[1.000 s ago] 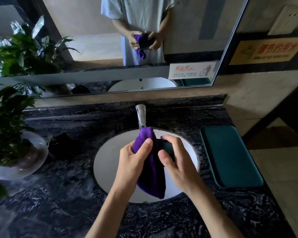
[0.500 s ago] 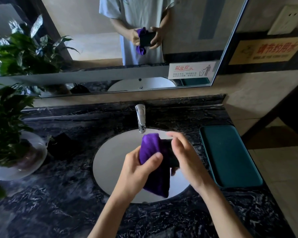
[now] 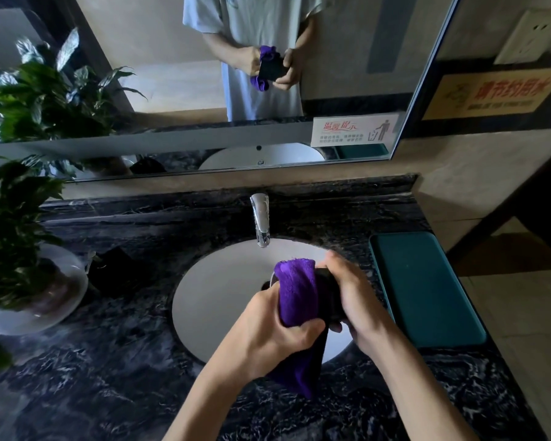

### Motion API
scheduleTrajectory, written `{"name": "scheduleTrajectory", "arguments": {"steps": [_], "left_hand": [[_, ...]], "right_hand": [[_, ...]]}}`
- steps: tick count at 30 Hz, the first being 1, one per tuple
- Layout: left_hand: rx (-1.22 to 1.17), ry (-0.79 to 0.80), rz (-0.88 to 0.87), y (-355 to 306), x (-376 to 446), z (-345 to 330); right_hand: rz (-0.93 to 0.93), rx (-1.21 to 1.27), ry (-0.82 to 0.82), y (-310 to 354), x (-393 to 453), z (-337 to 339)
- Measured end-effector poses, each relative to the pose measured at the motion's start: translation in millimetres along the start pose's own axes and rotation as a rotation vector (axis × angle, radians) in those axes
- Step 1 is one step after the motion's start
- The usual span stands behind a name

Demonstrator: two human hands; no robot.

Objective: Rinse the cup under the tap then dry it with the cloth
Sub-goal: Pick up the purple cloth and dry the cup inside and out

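Two hands, left hand [image 3: 277,326] pressing purple cloth [image 3: 296,294] against right hand [image 3: 360,303]'s dark cup [image 3: 328,294]

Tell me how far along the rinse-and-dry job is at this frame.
Rinsing looks finished: no water shows running from the tap. Drying is in hand: the left hand presses the purple cloth against the dark cup, which the right hand grips over the basin. Left: finish wiping. Whether the cup is dry yet cannot be told.
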State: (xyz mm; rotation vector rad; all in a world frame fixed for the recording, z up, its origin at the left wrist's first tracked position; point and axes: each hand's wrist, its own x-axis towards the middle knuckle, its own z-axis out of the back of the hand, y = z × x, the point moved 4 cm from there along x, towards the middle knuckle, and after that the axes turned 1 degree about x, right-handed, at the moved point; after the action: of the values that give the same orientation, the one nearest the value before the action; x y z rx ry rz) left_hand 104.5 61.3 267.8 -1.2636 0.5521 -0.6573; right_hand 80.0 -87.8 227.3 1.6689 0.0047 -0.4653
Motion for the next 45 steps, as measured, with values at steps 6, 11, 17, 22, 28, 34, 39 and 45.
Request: {"name": "scheduleTrajectory", "arguments": {"steps": [6,11,17,22,28,34,39,45], "left_hand": [[-0.406,-0.166,0.051,10.3,3.8,21.4],[-0.182,-0.1,0.078,-2.0,1.5,18.5],[0.041,0.088,0.088,-11.6,0.5,3.9],[-0.113,-0.011,0.066,6.5,-0.7,12.0],[-0.195,0.001,0.166,11.0,1.5,10.2],[0.24,0.144,0.135,1.1,3.3,-13.9],[-0.013,0.07,0.142,25.1,-2.1,-4.4],[-0.6,-0.005,0.292,41.1,-5.0,2.4]], "right_hand": [[0.52,-0.243,0.008,28.6,-19.4,-9.0],[0.508,-0.158,-0.127,30.0,-17.5,-14.2],[0.006,0.089,-0.057,12.3,-10.6,-13.6],[0.126,-0.1,0.044,15.2,-13.1,-8.5],[0.572,-0.344,-0.125,6.6,-16.3,-3.9],[-0.074,-0.032,-0.03,-20.9,2.3,-0.2],[-0.049,-0.072,0.059,-27.9,-4.2,-1.1],[0.524,-0.36,0.028,-17.6,-24.2,-3.5]]}}
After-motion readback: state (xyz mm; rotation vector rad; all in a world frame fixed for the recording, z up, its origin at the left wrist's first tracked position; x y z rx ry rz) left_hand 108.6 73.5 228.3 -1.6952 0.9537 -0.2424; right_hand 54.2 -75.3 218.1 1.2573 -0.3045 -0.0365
